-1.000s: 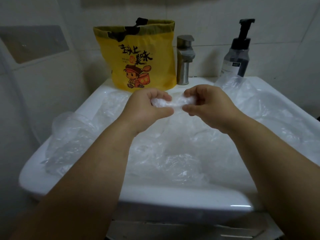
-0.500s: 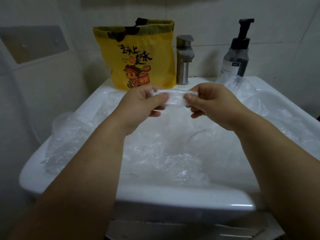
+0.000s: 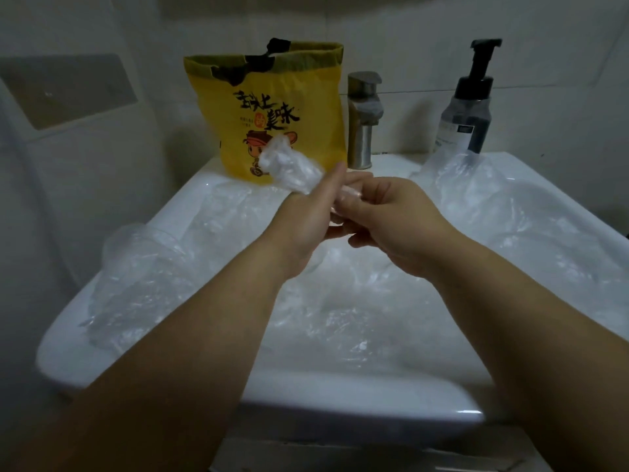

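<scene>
A small rolled clear plastic bag (image 3: 289, 165) sticks up and to the left from between my two hands, over the middle of a white sink (image 3: 340, 396). My left hand (image 3: 306, 219) holds the roll, its thumb pointing up along it. My right hand (image 3: 384, 212) presses against the left, fingers curled round the roll's near end. More crumpled clear plastic bags (image 3: 143, 287) lie spread across the basin and over its left and right rims.
A yellow printed drawstring bag (image 3: 272, 97) stands on the sink's back ledge, left of a steel tap (image 3: 362, 120). A dark pump bottle (image 3: 466, 110) stands at the back right. Tiled walls close in behind and to the left.
My hands have come together from holding the plastic stretched between them. The roll now sticks out up and left past my left hand.
</scene>
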The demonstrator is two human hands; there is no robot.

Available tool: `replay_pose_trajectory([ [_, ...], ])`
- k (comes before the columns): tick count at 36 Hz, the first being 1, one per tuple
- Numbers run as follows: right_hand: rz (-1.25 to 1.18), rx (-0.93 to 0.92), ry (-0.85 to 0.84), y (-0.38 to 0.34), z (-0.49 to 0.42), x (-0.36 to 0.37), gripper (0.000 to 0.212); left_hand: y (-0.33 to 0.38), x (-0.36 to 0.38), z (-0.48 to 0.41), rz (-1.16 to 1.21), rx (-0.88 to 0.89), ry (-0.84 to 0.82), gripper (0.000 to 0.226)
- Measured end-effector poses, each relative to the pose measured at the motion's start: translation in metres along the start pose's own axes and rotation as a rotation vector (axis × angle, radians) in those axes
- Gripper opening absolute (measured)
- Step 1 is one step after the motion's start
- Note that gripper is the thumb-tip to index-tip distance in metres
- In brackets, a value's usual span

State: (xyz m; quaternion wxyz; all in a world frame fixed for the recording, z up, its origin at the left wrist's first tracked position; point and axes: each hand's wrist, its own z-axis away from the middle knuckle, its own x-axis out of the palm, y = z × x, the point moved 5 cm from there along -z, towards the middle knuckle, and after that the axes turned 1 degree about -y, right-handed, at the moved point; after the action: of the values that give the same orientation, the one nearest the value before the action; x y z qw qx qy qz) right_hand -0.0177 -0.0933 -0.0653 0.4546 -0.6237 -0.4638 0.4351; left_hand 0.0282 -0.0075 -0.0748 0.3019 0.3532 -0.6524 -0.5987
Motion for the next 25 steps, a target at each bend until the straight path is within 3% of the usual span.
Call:
replay_pose_trajectory([
  [5, -0.007, 0.051, 0.019, -0.002, -0.002, -0.013, 0.009, 0.004, -0.019, -0.004, 0.197, 0.004, 0.126, 0.033],
  [11, -0.043, 0.117, 0.002, 0.001, -0.004, -0.021, 0.013, 0.006, -0.038, -0.003, 0.140, 0.046, 0.229, 0.015],
  [20, -0.059, 0.219, -0.076, 0.007, -0.003, -0.039, 0.007, -0.003, -0.037, 0.004, -0.169, -0.116, -0.010, 0.012],
  [25, -0.137, 0.227, -0.096, 0.006, -0.002, -0.041, 0.013, 0.003, -0.035, 0.007, -0.011, -0.131, -0.070, 0.012],
])
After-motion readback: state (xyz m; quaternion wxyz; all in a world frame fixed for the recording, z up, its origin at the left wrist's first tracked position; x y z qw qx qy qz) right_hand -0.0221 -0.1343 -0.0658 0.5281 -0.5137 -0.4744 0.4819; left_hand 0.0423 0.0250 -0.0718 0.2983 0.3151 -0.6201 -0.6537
